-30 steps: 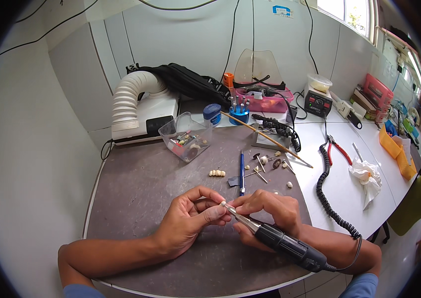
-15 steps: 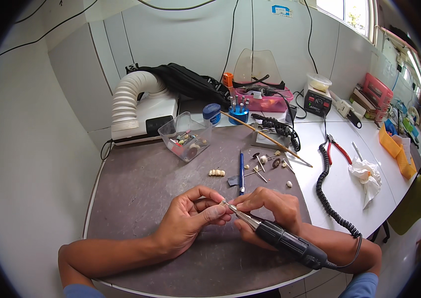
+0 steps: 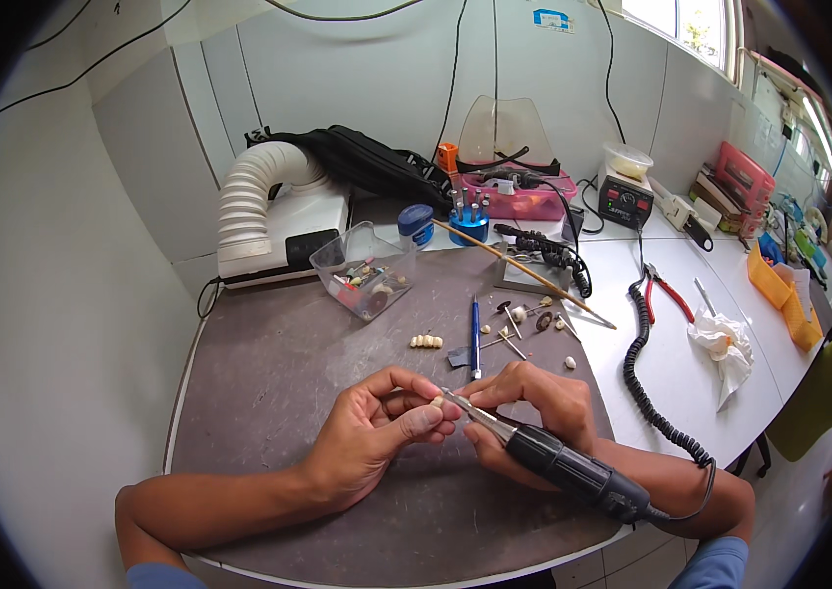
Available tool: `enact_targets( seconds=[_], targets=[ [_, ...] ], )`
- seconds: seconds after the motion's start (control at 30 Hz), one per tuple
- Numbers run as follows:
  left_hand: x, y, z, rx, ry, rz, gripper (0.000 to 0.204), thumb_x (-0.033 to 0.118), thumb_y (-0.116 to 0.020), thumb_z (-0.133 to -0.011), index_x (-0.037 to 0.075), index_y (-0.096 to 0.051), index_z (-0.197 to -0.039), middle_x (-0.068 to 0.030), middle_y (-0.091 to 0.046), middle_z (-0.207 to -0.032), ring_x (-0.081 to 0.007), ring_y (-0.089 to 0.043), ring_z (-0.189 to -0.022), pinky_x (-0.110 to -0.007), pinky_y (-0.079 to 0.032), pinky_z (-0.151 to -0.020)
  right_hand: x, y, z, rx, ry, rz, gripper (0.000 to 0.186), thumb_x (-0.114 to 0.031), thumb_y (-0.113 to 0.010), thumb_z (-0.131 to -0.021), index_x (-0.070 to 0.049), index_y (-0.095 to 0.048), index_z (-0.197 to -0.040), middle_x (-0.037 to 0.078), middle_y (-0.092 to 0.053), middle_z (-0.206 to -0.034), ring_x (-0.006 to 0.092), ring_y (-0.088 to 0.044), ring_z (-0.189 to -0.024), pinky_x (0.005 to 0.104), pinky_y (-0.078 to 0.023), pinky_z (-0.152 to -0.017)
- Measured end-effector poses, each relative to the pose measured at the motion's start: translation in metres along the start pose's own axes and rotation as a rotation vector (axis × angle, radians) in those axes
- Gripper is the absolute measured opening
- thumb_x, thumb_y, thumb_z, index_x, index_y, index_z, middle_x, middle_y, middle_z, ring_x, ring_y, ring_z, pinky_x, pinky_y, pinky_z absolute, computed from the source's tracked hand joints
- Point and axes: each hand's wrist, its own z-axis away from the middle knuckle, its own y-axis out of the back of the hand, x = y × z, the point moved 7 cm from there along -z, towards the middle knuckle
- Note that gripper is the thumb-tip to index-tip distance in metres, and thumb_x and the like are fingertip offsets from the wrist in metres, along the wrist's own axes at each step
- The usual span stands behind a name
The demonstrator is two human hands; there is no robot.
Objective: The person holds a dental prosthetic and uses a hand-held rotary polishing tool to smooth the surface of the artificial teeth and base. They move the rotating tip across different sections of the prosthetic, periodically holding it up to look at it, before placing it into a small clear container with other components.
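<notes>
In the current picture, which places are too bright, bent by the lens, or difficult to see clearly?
Head view: glare whitens much of the window at upper right; fisheye bending curves the edges of the brown desktop; the picture's corners go black; the pale piece in the left hand is too small for fine detail.

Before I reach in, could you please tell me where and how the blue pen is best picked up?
I'd pinch the blue pen on its far half, from above, across its slim width: it lies flat, pointing away from the person, with a dark scrap beside its near half and the right hand close to its near end.
</notes>
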Motion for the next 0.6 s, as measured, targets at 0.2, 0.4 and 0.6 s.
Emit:
enact_targets(
  seconds=[0.2, 0.4, 0.6],
  targets=[
    [-0.003, 0.002, -0.001, 0.015, -0.006, 0.009, 0.018, 0.003, -0.064, -0.093, 0.004, -0.058, -0.110, -0.0116, -0.069, -0.103, -0.0157, -0.068, -0.095, -0.028, -0.056, -0.084, -0.002, 0.001, -0.001, -0.012, 0.006, -0.064, 0.024, -0.004, -0.079, -0.073, 0.001, -0.065, -0.092, 0.016, -0.071, -0.089, 0.0272, -0.074, -0.082, 0.0332, -0.058, -0.073],
    [-0.001, 0.006, 0.003, 0.026, 0.001, -0.019, 0.017, 0.004, -0.065, -0.093, 0.004, -0.061, -0.110, -0.0109, -0.069, -0.104, -0.0163, -0.067, -0.095, -0.029, -0.055, -0.086, 0.024, 0.007, 0.001, 0.079, -0.307, -0.161, 0.021, -0.011, -0.073, -0.086, -0.001, -0.062, -0.102, 0.009, -0.068, -0.081, 0.0118, -0.069, -0.074, 0.0274, -0.056, -0.067],
    [0.000, 0.005, 0.005, 0.020, -0.006, -0.071, 0.017, 0.005, -0.065, -0.094, 0.003, -0.062, -0.111, -0.0090, -0.068, -0.103, -0.0151, -0.066, -0.096, -0.029, -0.053, -0.087, 0.033, -0.005, 0.010, 0.050, -0.705, -0.529, 0.019, -0.019, -0.063, -0.096, -0.002, -0.061, -0.104, 0.005, -0.066, -0.083, 0.0094, -0.065, -0.069, 0.0224, -0.049, -0.055]
  ],
)
